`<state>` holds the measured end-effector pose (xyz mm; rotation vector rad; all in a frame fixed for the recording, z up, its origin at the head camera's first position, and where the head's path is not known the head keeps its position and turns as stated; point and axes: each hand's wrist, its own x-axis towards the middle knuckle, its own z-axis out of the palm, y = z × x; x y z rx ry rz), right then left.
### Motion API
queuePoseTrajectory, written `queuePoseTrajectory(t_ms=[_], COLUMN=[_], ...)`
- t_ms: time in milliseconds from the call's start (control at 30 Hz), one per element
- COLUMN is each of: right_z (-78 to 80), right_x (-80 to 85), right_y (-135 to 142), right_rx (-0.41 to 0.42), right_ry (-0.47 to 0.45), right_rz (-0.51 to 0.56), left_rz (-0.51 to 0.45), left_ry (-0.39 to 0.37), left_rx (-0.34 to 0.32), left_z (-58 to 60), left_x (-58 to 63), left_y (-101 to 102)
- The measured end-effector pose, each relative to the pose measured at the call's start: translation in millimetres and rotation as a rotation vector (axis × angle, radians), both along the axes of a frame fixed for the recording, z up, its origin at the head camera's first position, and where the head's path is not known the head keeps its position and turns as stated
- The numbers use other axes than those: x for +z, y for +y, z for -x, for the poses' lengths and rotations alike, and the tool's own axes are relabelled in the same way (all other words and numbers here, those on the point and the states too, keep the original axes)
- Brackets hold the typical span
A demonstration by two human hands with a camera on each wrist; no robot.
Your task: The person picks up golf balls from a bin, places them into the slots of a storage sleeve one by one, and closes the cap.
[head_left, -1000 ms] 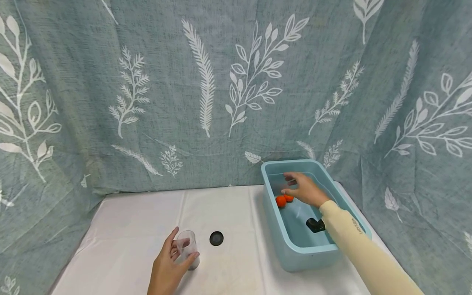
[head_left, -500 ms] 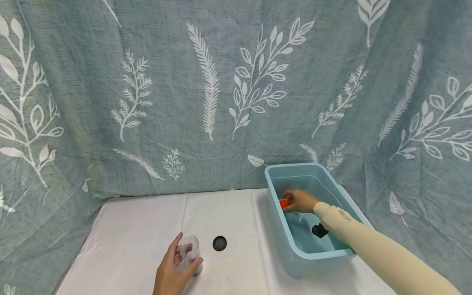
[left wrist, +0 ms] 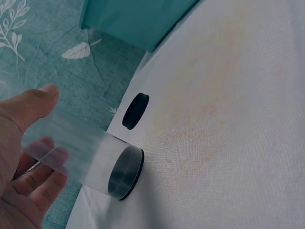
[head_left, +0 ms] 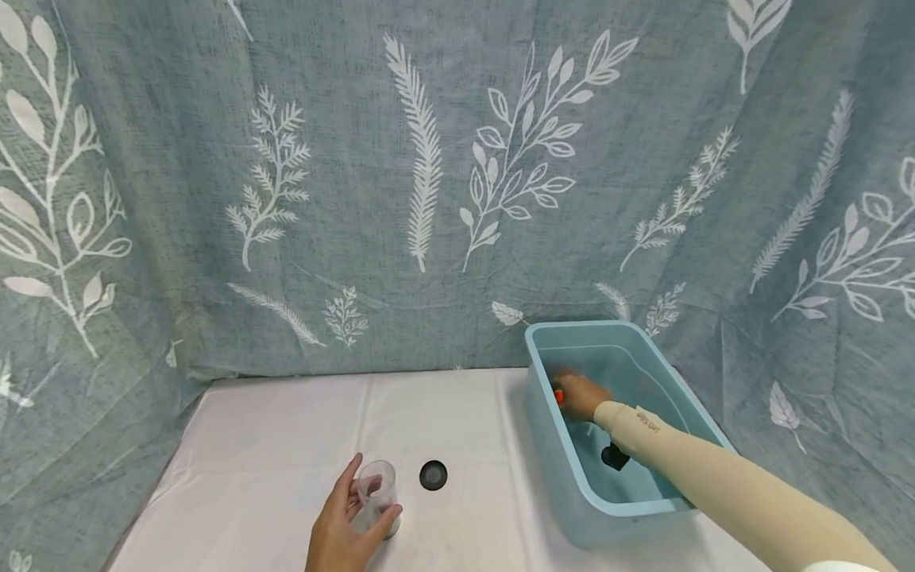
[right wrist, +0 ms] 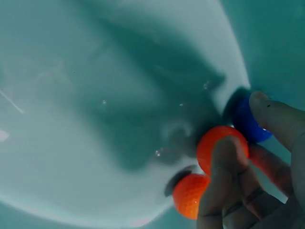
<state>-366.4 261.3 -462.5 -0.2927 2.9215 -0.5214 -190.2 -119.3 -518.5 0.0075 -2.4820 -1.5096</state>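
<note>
My left hand [head_left: 348, 520] holds a clear plastic cylindrical container [left wrist: 88, 150], thumb on one side and fingers on the other. Its black base [left wrist: 126, 172] stands on the white cloth. A round black lid [head_left: 433, 475] lies right of it. Inside the light-blue bin [head_left: 572, 469], my right hand [head_left: 582, 396] reaches down to balls near the left wall. In the right wrist view my thumb touches a blue ball [right wrist: 249, 119] and a fingertip overlaps an orange ball [right wrist: 209, 145]. A second, dimpled orange ball [right wrist: 188, 195] lies beside them. Whether any ball is gripped is unclear.
A black object [head_left: 615, 456] lies in the bin under my right forearm, partly hidden. The bin's walls rise around my right hand. A grey-green leaf-patterned curtain [head_left: 322, 199] hangs behind the white-covered table [head_left: 286, 445].
My right hand has lowered into the bin onto the balls, covering most of the orange ones in the head view. The left hand stays on the container. The head view has shifted slightly.
</note>
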Motion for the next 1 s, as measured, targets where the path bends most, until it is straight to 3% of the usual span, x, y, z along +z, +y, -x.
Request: queuePoseTrajectory(t_ms=[233, 633, 1000], right_z=[7.0, 13.7, 11.9], right_x=[-4.6, -17.3, -6.1], right_y=[-8, -7, -13], right_rx=[-0.037, -0.084, -0.096], right_ry=[0.046, 0.088, 0.037], right_rz=[-0.026, -0.029, 0.026], left_rz=[0.006, 0.012, 0.059], left_ry=[0.026, 0.017, 0.077], left_rx=[0.036, 0.037, 0.056], left_z=[-1.2, -4.0, -0.3], left_x=[1.1, -2.9, -5.5], left_y=[2, 6, 8])
